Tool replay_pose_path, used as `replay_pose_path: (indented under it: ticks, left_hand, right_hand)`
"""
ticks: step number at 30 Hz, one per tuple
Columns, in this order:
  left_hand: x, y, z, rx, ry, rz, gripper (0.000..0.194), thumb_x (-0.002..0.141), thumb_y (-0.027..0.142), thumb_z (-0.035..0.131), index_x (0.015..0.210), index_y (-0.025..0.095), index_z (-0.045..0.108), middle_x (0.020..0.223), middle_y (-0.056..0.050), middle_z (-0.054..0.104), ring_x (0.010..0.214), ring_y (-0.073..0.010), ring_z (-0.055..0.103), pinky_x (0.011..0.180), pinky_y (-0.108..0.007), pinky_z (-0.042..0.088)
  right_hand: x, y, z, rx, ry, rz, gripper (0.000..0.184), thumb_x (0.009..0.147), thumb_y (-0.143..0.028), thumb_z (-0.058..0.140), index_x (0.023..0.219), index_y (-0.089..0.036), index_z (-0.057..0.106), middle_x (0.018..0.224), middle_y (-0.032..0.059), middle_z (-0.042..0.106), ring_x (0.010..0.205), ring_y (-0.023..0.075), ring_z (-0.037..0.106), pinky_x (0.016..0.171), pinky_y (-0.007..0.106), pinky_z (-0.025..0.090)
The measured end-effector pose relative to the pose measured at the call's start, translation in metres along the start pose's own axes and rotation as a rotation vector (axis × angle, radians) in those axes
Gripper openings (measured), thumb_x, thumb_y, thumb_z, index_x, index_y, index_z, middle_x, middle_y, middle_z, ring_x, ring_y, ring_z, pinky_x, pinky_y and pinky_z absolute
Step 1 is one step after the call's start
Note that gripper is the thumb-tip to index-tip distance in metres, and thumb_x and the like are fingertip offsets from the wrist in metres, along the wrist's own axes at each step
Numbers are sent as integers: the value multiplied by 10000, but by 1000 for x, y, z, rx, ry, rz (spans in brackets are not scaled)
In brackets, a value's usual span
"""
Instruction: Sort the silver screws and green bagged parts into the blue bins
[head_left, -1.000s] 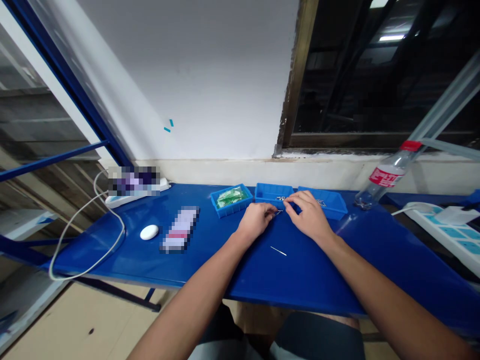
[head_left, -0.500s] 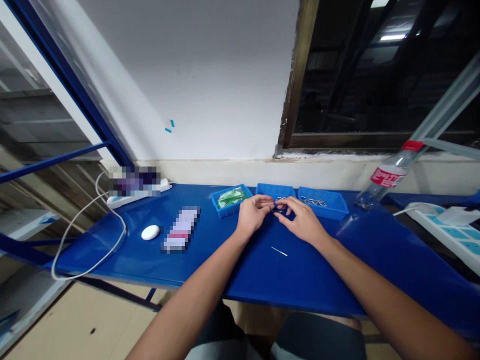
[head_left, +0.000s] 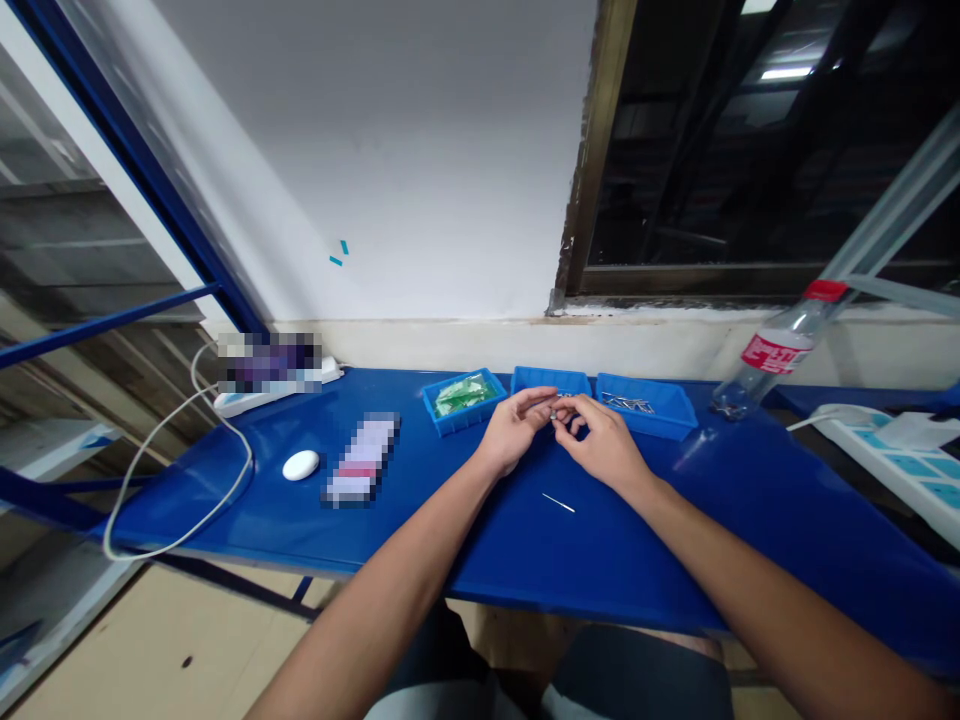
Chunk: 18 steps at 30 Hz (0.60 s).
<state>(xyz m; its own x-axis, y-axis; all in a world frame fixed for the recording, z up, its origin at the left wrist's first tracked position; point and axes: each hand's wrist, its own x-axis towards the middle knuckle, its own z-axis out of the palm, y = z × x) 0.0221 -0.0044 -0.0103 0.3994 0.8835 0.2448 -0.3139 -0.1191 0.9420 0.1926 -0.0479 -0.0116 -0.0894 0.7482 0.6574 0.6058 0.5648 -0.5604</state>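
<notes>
My left hand [head_left: 513, 428] and my right hand [head_left: 597, 436] meet fingertip to fingertip over the blue table [head_left: 630, 560]. Both are closed in a pinch around something small, with a bit of metallic shine between them; its kind is too small to tell. Just behind the hands stands a blue bin [head_left: 551, 380], partly covered by my fingers, with small metal pieces in it. A second blue bin [head_left: 679, 412] to the right holds several thin metal pieces. On the left, another blue bin [head_left: 442, 428] contains green-and-white packets. A thin metal rod [head_left: 559, 503] lies on the table nearer to me.
A pixelated flat object [head_left: 364, 460] and a white oval object [head_left: 301, 465] lie on the left. A power strip [head_left: 277, 385] with a white cable [head_left: 142, 450] is behind them. A plastic bottle [head_left: 776, 350] leans at right, near a white-and-blue strip [head_left: 900, 465].
My fingers have shifted: the left fingers now reach further over and the right fingers are curled tighter, with the hands closer together. The bins and the rod on the table have not moved.
</notes>
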Motion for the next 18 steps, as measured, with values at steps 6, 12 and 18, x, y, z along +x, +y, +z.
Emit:
replay_pose_path:
  ticks: [6, 12, 18]
  left_hand:
    - [1, 8, 2, 36, -23, 6, 401, 849, 308, 826, 1188, 124, 719, 1282, -175, 737, 1208, -284, 702, 1098, -442, 525]
    - [-5, 16, 2, 386, -29, 12, 429, 876, 458, 782, 1154, 132, 784, 1115, -131, 807, 1026, -264, 769, 920, -337, 614]
    - [-6, 19, -1, 570, -26, 37, 320, 927, 356, 722, 1150, 142, 805, 983, -81, 832, 877, -240, 791, 826, -312, 631]
  right_hand:
    - [4, -7, -6, -22, 36, -1, 168, 925, -224, 596, 1020, -234, 734, 929, 55, 689, 706, 184, 631, 671, 342, 574]
    - [5, -8, -11, 95, 62, 87, 135, 910, -252, 621, 1008, -225, 710, 1029, 75, 715, 765, 193, 690, 708, 354, 623]
    - [4, -5, -10, 102, 25, 49, 129, 930, -243, 601, 987, -232, 716, 1057, 74, 730, 865, 214, 721, 767, 371, 639]
